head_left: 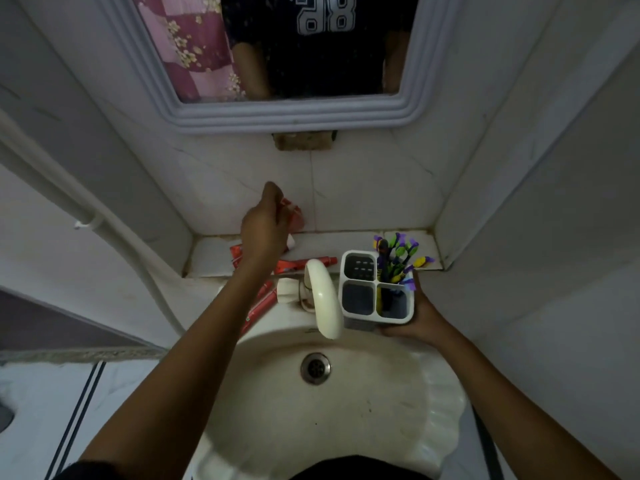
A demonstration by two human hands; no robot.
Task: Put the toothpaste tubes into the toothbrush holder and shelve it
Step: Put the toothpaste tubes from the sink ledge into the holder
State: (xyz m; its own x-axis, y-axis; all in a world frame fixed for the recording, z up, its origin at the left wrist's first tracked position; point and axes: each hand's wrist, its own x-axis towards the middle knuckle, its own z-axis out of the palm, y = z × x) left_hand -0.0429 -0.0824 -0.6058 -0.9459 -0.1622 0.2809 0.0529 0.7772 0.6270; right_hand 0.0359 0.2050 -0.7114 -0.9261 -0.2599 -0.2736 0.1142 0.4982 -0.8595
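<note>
Standing at the basin (398, 393), the person fills most of what I can see, both bare arms stretched out over it toward the far wall. Above hangs a mirror (294, 116) in a pale ribbed frame. Behind the basin runs a tiled ledge (349, 242), and a cream tap (325, 299) arches between the two arms.

On the right, the right hand (420, 315) cups the white toothbrush holder (377, 289) from its near right side, fingers wrapped around the wall, holding it upright just right of the tap. Its far right compartment bristles with toothbrushes (398, 258); the two left compartments look empty.

On the left, the left hand (265, 225) is raised over the far left of the ledge, fingers closed on a red toothpaste tube (294, 214), its long axis tilted from upper left to lower right, the cap end low. More red tubes (301, 264) lie flat on the ledge below that hand, mostly running left to right; others slant near the tap handle, partly hidden by the forearm.

The held tube lies left and far of the holder, so I judge it must travel right, across the tap, and turn upright over an open compartment.
</note>
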